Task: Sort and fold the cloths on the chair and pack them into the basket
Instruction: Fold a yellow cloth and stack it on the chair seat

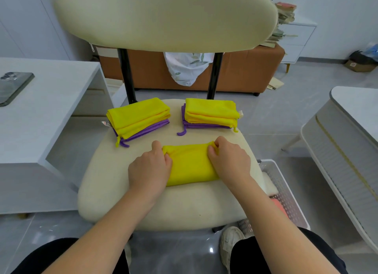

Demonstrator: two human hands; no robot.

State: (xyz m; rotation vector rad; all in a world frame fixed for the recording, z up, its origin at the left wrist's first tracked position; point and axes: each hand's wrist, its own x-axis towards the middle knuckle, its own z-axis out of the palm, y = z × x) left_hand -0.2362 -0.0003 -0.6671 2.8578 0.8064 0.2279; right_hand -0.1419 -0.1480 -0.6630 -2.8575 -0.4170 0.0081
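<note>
The cream chair (163,202) fills most of what I see, its broad backrest up top and the padded seat right in front of me. To my left stands a white table (51,114). On the floor just to the right of the seat sits the white perforated basket (290,204), partly hidden by the seat edge and my right forearm; something pink and something white lie inside it.

At the back of the seat are two folded stacks, well apart from each other. The left stack (139,116) and the right stack (210,112) each have yellow cloths on top of purple ones.

Nearer to me, in the middle of the seat, lies a folded yellow cloth (192,163). My left hand (150,169) pinches its left end with curled fingers, and my right hand (230,159) pinches its far right corner.

A dark phone (14,87) lies on the table.
</note>
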